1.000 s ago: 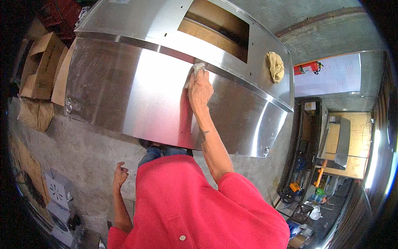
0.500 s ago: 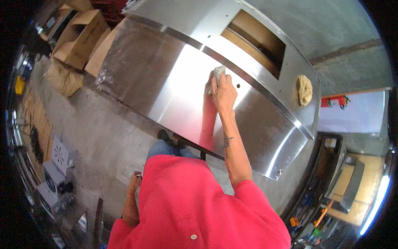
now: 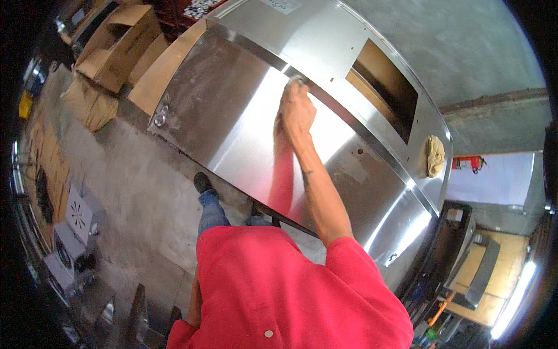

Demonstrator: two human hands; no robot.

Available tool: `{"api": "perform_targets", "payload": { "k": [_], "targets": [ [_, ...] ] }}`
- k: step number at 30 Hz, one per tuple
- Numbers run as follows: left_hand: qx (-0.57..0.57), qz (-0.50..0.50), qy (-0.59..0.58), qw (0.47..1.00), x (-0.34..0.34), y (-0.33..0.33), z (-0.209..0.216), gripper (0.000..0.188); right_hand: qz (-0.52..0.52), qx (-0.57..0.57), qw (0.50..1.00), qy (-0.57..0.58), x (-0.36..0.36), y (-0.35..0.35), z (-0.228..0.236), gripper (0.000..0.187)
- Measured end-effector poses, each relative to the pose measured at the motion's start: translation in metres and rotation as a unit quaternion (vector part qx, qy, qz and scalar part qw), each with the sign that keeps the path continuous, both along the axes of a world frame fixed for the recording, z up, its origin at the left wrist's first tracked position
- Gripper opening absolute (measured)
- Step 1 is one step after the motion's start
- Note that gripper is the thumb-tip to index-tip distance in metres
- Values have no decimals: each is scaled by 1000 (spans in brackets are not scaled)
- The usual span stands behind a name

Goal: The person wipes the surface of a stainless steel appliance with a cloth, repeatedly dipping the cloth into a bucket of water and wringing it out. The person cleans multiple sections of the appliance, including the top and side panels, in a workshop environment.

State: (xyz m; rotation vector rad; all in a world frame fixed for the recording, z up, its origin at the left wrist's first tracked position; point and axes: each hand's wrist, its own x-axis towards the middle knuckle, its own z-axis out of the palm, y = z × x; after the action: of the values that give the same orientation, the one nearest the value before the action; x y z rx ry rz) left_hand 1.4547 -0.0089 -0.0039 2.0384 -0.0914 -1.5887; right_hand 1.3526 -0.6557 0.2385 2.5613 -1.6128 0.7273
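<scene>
My right hand [image 3: 298, 113] is closed on a crumpled greyish rag [image 3: 297, 79], of which only a bit shows past the fingers. It presses the rag to a shiny stainless-steel panel [image 3: 209, 93], close to the raised ledge along the panel's far side. Beyond that ledge stands an upright steel face [image 3: 314, 43] with a rectangular opening [image 3: 395, 96]. A bunched cream cloth [image 3: 434, 156] lies on this face, to the right of the opening. On the left, only part of my left forearm [image 3: 195, 302] shows; the hand itself is hidden behind my red shirt.
Cardboard boxes [image 3: 119, 49] stand at the far left, with a tan sack [image 3: 90, 104] beside them. Grey metal housings [image 3: 75, 232] sit on the concrete floor [image 3: 139, 198]. At right are a red fire extinguisher [image 3: 468, 163] and a dark shelf [image 3: 444, 238].
My right hand has slid the rag farther away and slightly left, up to the ledge. My left hand has gone out of sight behind the shirt. One foot has stepped left.
</scene>
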Motion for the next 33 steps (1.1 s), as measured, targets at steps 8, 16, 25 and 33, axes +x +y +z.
{"api": "perform_targets", "payload": {
  "k": [8, 16, 25, 33],
  "targets": [
    [39, 112, 38, 992, 139, -12, 8, 38, -45, -9, 997, 66, -49, 23, 5, 27],
    [15, 122, 52, 991, 224, -30, 9, 38, -101, -20, 993, -53, 10, 34, 4, 24],
    [-37, 108, 58, 992, 267, -67, 5, 40, -117, -7, 991, 57, 11, 23, -4, 22],
    [37, 37, 39, 998, 250, -47, 20, 40, -136, -30, 990, 0, 60, 25, -4, 25]
  ]
}}
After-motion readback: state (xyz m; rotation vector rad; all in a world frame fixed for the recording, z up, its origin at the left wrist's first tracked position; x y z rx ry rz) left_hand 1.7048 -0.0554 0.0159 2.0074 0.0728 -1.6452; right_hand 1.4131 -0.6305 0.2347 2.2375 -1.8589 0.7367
